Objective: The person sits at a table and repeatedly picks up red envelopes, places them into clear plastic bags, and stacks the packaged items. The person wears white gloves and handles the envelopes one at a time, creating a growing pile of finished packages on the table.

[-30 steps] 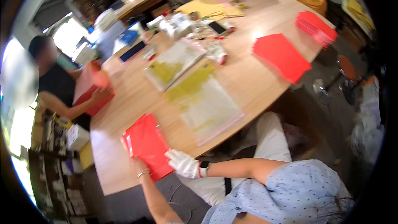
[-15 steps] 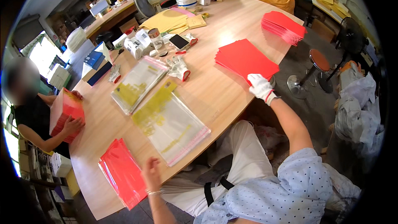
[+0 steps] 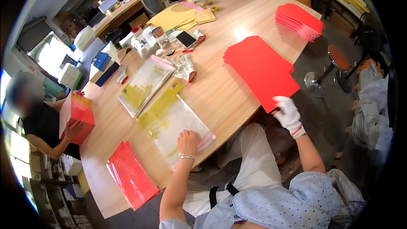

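- Red paper is what the right hand [image 3: 289,115], in a white glove, has at three o'clock of the clear bags: its fingers and thumb look pinched, narrow, on the near corner of one red sheet [image 3: 271,85].
- That sheet juts from the fanned red stack [image 3: 229,51], at two o'clock of the bags; its corner passes the table's edge, which probably lets thumb and fingers reach both faces.
- Bare, the left hand [image 3: 188,143] lies on the pink-edged end of the clear bags [image 3: 193,119], fingers bent; I cannot tell whether it pinches a bag or only presses. Its weight probably steadies the slippery plastic.
- Stepped edges on the red stack likely make single sheets easier to part; a second red stack [image 3: 299,19] sits farther out, between one and two o'clock.
- Another pile of bags [image 3: 148,80] rests at eleven o'clock, just beside the first; a spare glove [image 3: 184,67] lies at twelve.
- Glossy red pack [image 3: 132,176] at seven o'clock: its lower corner reaches the near edge, so little margin there.
- Bare wood of the table [image 3: 220,97] runs between bags and red stack, giving sideways room.
- At nine o'clock, a co-worker's hand [image 3: 74,130] holds a red block [image 3: 85,116], well apart.
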Action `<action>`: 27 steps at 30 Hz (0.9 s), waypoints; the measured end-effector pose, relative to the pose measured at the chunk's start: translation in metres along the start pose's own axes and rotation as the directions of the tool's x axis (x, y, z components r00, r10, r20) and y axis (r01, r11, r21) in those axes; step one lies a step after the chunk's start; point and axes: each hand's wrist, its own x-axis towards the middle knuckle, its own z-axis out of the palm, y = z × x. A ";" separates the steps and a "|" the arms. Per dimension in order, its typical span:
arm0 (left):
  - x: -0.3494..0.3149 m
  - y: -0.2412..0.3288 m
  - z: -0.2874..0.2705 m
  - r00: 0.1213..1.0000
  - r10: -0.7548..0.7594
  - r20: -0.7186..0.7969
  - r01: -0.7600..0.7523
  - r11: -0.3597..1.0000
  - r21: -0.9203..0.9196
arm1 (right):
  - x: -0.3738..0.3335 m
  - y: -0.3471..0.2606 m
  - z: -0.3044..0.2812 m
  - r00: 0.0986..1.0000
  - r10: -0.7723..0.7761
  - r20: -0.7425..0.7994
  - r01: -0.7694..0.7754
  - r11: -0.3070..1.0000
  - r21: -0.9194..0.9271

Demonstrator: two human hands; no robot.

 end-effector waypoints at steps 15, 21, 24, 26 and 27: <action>-0.017 -0.049 0.012 0.996 0.059 -0.067 -0.058 0.998 0.020 | -0.043 -0.013 -0.011 0.580 0.732 0.357 -0.539 0.016 0.842; -0.023 -0.051 0.006 0.997 0.063 -0.033 -0.065 0.994 -0.085 | -0.080 -0.102 -0.034 0.523 0.341 0.781 -0.743 -0.266 0.614; -0.029 -0.048 -0.005 0.998 0.057 -0.039 -0.061 0.993 -0.104 | -0.092 -0.120 -0.024 0.458 0.398 0.795 -0.716 -0.365 0.595; -0.038 -0.054 0.000 0.990 0.004 -0.144 -0.017 0.996 -0.090 | -0.104 -0.117 -0.014 0.416 0.428 0.802 -0.709 -0.400 0.581; -0.041 -0.058 0.003 0.968 -0.078 -0.239 0.048 0.990 -0.130 | -0.102 -0.119 -0.013 0.372 0.476 0.797 -0.703 -0.416 0.577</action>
